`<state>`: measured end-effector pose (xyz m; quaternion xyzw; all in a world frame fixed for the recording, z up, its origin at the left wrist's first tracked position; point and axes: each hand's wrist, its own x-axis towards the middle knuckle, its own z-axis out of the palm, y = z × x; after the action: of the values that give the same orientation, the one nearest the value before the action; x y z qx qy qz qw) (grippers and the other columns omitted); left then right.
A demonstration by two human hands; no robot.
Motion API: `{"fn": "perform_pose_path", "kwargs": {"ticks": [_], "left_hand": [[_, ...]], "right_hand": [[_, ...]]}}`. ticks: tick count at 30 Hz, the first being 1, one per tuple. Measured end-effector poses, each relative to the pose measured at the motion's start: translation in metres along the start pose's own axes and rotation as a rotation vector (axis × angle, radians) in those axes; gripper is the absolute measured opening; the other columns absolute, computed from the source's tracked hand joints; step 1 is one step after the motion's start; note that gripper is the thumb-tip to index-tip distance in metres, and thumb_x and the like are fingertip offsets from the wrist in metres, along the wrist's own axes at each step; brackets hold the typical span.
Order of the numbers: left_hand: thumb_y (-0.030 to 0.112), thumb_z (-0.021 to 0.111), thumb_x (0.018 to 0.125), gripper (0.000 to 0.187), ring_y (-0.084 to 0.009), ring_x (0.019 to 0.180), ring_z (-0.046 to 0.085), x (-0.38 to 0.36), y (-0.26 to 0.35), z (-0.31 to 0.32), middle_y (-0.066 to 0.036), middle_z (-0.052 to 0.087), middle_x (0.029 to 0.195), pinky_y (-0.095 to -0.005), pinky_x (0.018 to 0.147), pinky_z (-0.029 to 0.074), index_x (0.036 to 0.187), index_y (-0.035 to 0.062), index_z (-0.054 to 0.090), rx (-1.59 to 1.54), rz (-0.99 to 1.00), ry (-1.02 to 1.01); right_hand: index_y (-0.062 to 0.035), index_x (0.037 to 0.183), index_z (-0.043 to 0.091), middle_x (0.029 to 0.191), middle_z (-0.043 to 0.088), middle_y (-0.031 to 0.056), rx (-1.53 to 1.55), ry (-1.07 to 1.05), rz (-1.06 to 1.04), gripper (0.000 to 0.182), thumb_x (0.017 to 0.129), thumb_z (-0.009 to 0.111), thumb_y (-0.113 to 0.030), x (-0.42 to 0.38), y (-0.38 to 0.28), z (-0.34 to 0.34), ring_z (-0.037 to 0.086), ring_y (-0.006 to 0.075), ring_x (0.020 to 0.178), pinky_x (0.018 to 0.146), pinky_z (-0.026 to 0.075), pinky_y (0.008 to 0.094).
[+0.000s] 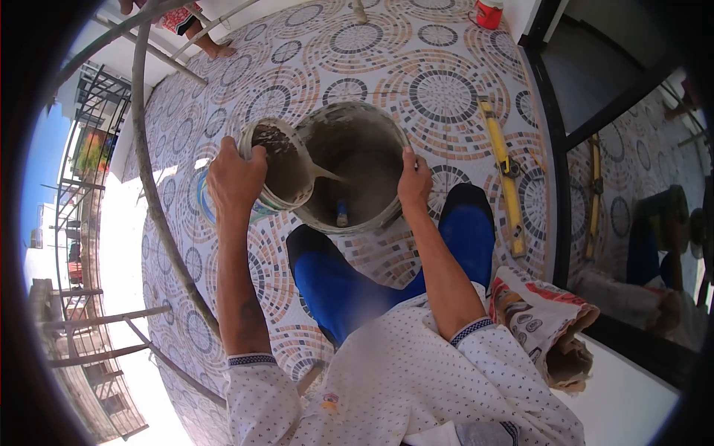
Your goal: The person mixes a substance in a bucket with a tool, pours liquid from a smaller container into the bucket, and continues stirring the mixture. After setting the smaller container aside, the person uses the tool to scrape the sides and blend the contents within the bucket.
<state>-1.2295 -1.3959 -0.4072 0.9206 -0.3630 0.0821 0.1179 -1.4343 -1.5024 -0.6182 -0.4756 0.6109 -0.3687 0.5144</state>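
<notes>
My left hand is closed around the rim of a small bucket, which is tipped toward the right. From its lip a thin grey stream runs into a large bucket standing between my knees. Wet grey mix coats the inside of both. On the large bucket's right rim, my right hand is closed, thumb over the edge. A tool handle with a blue part shows inside the large bucket near the front wall; its other end is hidden.
A yellow spirit level lies on the patterned tiles to the right. Beside my right thigh is an open paper sack. Wooden poles cross the left side. Another person's leg and a red container are farther off.
</notes>
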Motion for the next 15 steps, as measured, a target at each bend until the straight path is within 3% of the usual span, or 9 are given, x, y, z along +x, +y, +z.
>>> {"fn": "perform_pose_path", "kwargs": {"ticks": [5, 8, 11, 15], "left_hand": [[0.034, 0.063, 0.08, 0.048, -0.0469, 0.088, 0.065, -0.007, 0.008, 0.002, -0.031, 0.066, 0.09, -0.0522, 0.08, 0.05, 0.109, -0.0037, 0.06, 0.021, 0.036, 0.037], [0.034, 0.064, 0.079, 0.046, -0.0464, 0.087, 0.065, -0.007, 0.01, 0.011, -0.03, 0.066, 0.087, -0.0529, 0.078, 0.05, 0.107, -0.0029, 0.06, 0.054, 0.102, 0.064], [0.034, 0.065, 0.079, 0.046, -0.0469, 0.085, 0.065, -0.012, 0.02, 0.012, -0.03, 0.066, 0.087, -0.0534, 0.077, 0.05, 0.107, -0.0024, 0.059, 0.062, 0.117, 0.044], [0.033, 0.065, 0.079, 0.045, -0.048, 0.084, 0.065, -0.016, 0.03, 0.015, -0.029, 0.066, 0.09, -0.0539, 0.077, 0.05, 0.105, -0.0022, 0.058, 0.093, 0.136, 0.01]], "right_hand": [[0.0055, 0.119, 0.059, 0.114, 0.063, 0.0283, 0.04, -0.008, 0.005, 0.066, 0.096, 0.046, -0.055, -0.002, -0.001, -0.001, 0.057, 0.0439, 0.11, 0.095, 0.043, 0.0451], [-0.0022, 0.12, 0.062, 0.115, 0.062, 0.0217, 0.058, -0.026, 0.047, 0.065, 0.094, 0.046, -0.06, 0.002, 0.005, 0.001, 0.057, 0.0367, 0.107, 0.092, 0.043, 0.0466], [0.0029, 0.118, 0.061, 0.112, 0.064, 0.0277, -0.015, 0.039, 0.015, 0.064, 0.096, 0.046, -0.055, 0.002, 0.005, 0.004, 0.058, 0.0437, 0.109, 0.094, 0.043, 0.0462], [0.0028, 0.117, 0.061, 0.111, 0.064, 0.027, 0.001, 0.018, 0.011, 0.064, 0.096, 0.046, -0.056, -0.003, -0.003, -0.003, 0.058, 0.0435, 0.108, 0.094, 0.043, 0.0465]]}}
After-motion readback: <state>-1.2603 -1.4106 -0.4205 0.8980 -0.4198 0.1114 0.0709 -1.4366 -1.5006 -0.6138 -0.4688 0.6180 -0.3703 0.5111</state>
